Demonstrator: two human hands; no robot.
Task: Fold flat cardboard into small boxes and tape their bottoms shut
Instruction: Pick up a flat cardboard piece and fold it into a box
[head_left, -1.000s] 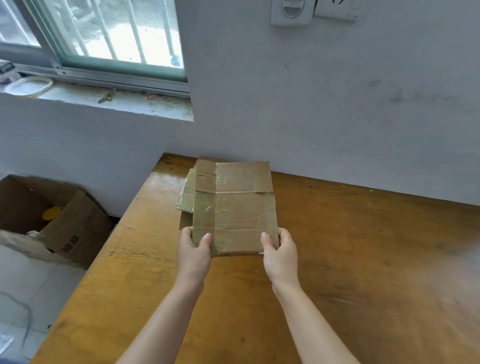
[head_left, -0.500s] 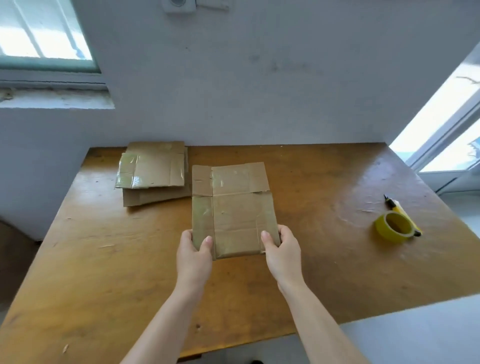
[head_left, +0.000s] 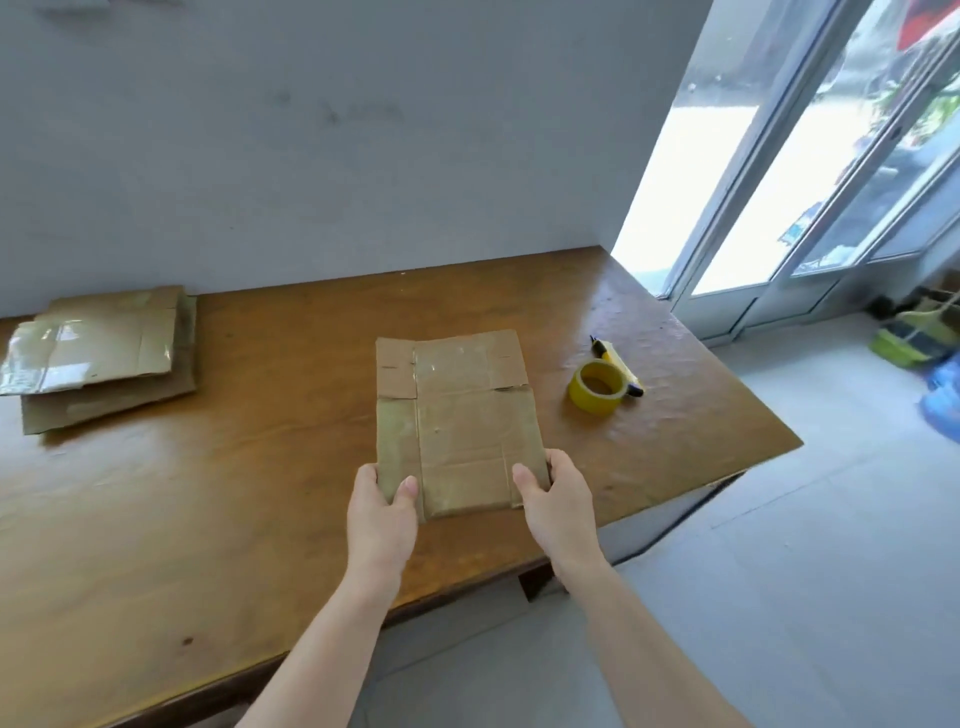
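Both forearms reach forward and slightly inward over the near edge of the wooden worktop (head_left: 208, 519). The left hand (head_left: 382, 514) grips the near left corner of a flattened cardboard box (head_left: 457, 421), thumb lying on its top face and the fingers tucked under it, out of sight. The right hand (head_left: 558, 504) mirrors this at the near right corner, thumb on top and fingers curled round the side edge. The cardboard lies flat, long axis pointing away from the person; it seems to be held just above the wood, though contact cannot be judged. A stack of flat cardboard (head_left: 101, 353) sits at the far left by the wall. To the right of the held piece lies a roll of yellow tape (head_left: 597, 387), with a yellow and black cutter (head_left: 618, 364) touching its far side.
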